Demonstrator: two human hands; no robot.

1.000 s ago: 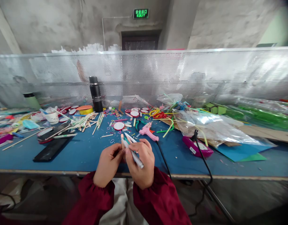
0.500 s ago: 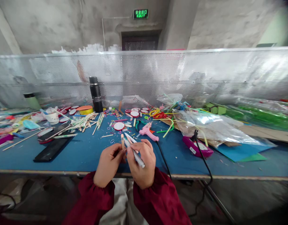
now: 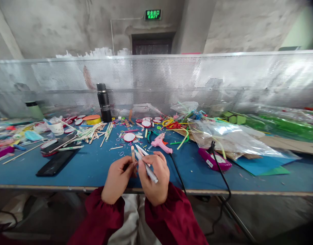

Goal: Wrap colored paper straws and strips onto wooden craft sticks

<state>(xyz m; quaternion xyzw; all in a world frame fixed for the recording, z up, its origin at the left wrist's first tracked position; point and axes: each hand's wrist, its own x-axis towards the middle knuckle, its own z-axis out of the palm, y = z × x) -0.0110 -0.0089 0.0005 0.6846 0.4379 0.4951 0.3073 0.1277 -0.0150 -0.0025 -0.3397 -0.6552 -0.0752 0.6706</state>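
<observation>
Currently, my left grip (image 3: 118, 179) pinches a small wooden stick (image 3: 133, 155) low on its length, above the near edge of the blue surface (image 3: 95, 165); my right grip (image 3: 160, 179) wraps a pale pen-like cylinder (image 3: 151, 174), its tip just beside the wood, contact indeterminate. Handling estimate: stick light, stiff, dry, unlikely to slip, though thin enough to snap if bent; best held low by its sides, upper end exposed. Cylinder likely smooth plastic, slightly slippery; hold near the tip. Beyond: pink glue gun (image 3: 162, 144), rounded body; white-faced disc (image 3: 129, 137), red rim.
</observation>
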